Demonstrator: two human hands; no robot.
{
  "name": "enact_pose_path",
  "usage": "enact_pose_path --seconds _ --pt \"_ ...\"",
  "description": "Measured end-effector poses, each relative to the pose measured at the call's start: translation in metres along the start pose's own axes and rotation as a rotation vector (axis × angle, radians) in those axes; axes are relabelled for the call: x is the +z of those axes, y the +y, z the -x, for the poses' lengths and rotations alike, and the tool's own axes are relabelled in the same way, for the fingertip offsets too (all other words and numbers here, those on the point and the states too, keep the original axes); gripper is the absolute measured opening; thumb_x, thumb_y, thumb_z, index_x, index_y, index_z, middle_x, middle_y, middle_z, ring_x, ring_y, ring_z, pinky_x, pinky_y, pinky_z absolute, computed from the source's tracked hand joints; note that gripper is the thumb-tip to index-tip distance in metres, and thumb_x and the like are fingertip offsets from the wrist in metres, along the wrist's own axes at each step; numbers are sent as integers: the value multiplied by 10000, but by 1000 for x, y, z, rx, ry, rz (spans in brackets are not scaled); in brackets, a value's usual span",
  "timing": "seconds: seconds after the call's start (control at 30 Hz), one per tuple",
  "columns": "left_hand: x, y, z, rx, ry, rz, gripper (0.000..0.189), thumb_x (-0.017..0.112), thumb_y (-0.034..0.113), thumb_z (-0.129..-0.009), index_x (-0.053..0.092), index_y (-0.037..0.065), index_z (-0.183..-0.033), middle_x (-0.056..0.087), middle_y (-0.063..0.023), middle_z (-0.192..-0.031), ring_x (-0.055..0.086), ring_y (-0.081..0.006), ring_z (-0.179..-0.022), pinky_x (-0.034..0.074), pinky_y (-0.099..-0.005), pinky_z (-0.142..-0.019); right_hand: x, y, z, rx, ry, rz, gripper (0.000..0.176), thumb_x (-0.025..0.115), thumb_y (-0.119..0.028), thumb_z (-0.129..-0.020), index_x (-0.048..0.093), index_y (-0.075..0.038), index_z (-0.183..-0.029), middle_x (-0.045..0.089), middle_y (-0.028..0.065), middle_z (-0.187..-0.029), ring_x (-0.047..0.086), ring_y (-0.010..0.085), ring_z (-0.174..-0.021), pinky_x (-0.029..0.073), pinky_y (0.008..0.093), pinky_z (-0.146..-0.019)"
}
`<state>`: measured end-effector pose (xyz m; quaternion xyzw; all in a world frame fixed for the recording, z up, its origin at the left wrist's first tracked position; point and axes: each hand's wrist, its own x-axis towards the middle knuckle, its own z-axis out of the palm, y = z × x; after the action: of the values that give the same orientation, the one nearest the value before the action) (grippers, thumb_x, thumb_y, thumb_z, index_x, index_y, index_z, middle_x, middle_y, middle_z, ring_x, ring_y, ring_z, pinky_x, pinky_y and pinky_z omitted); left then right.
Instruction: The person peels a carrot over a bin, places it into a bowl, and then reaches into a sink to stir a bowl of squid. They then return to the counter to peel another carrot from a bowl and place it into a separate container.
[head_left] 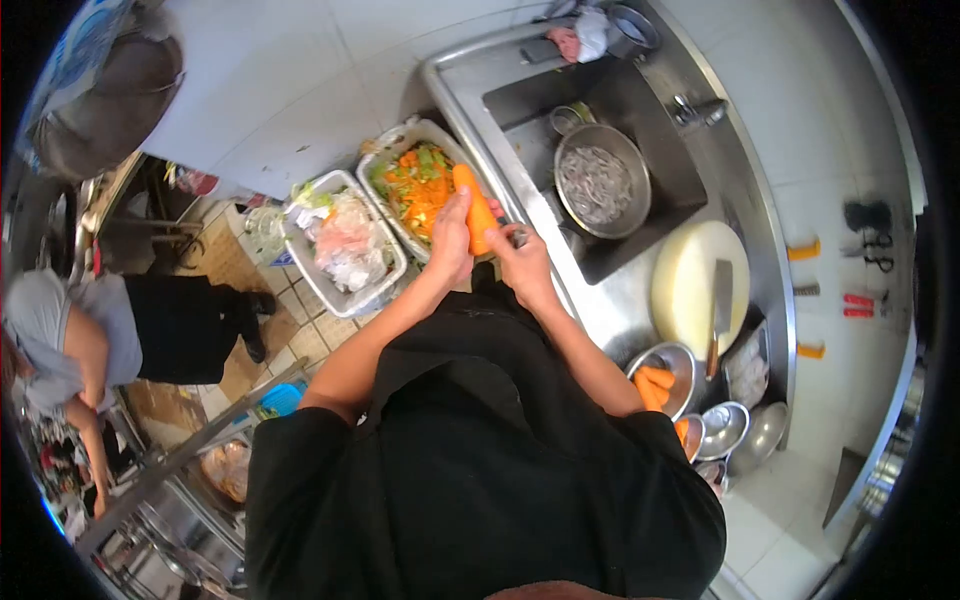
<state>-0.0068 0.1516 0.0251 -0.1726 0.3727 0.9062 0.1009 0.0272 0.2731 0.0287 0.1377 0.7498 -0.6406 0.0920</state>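
One carrot [477, 212] near bin [398, 134] of peelings [424, 180]

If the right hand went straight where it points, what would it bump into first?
Most likely the carrot in the left hand; it lies against or just ahead of the right hand, depth being unclear.

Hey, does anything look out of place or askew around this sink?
One thing: the knife lies on the round board with its handle sticking out past the edge, near the bowl of carrots. That looks a bit careless, since a passing arm might knock it.
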Motion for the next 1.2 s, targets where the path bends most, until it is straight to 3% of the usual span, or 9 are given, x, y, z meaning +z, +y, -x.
enact_pose_path --seconds 0.1,0.13,0.2,0.43,0.63,0.83,0.93,1.03,1.2 --pt "-20 25 -7 -115 228 137 404 403 412 -1008 485 40 -1141 613 -134 -920 609 -245 -775 536 -446 -694 0 -16 -8 -25 -234 216 382 654 -410 -869 647 -29 -892 624 93 -682 581 158 -591 448 316 -590" --pt "-30 26 -10 -152 290 197 403 399 413 -1008 481 42 -1145 614 -140 -927 608 -253 -772 536 -458 -688 -2 -20 -14 -157 -184 436 458 545 -485 -911 663 -43 -880 638 156 -680 640 275 -644 464 396 -618" --pt "-48 23 -12 -184 320 197 395 355 384 -1020 466 49 -1198 608 -158 -976 602 -280 -795 528 -467 -690 -3 -34 -19 -289 -166 640 516 492 -517 -920 672 -40 -838 633 185 -685 628 388 -691 464 471 -649" --pt "-77 5 -4 -199 387 222 372 317 313 -1031 450 11 -1203 584 -169 -1013 593 -295 -866 519 -464 -733 19 -34 -30 -518 -332 891 560 490 -544 -905 665 -71 -661 630 155 -632 626 359 -627 476 462 -597" --pt "-90 -2 -3 -165 439 242 349 351 297 -1028 465 3 -1178 574 -157 -959 589 -268 -840 520 -427 -739 28 -16 -34 -556 -390 912 599 472 -553 -909 675 -43 -668 629 178 -625 637 374 -630 488 478 -612" --pt "-63 16 27 -289 349 48 365 383 343 -1015 478 28 -1174 586 -129 -921 597 -243 -761 527 -399 -621 50 -8 -90 -191 -477 1082 708 360 -591 -933 716 14 -841 676 237 -832 660 404 -835 501 487 -754" --pt "-70 14 31 -332 276 68 362 410 357 -1005 481 43 -1169 588 -121 -918 597 -240 -745 525 -397 -593 59 -7 -134 -153 -425 1190 707 336 -588 -941 707 14 -925 671 255 -947 642 389 -953 480 485 -839" --pt "-74 19 25 -290 332 140 353 432 358 -996 483 54 -1169 587 -118 -920 596 -241 -754 525 -398 -611 61 -16 -148 -153 -367 1117 779 315 -638 -924 697 41 -954 659 275 -998 627 398 -1001 477 478 -868" --pt "-116 13 -2 -247 443 181 341 436 348 -994 477 66 -1180 584 -108 -917 591 -242 -776 520 -411 -649 64 -11 -127 -119 -345 1037 740 316 -615 -937 706 10 -871 670 246 -915 641 400 -908 480 488 -798"
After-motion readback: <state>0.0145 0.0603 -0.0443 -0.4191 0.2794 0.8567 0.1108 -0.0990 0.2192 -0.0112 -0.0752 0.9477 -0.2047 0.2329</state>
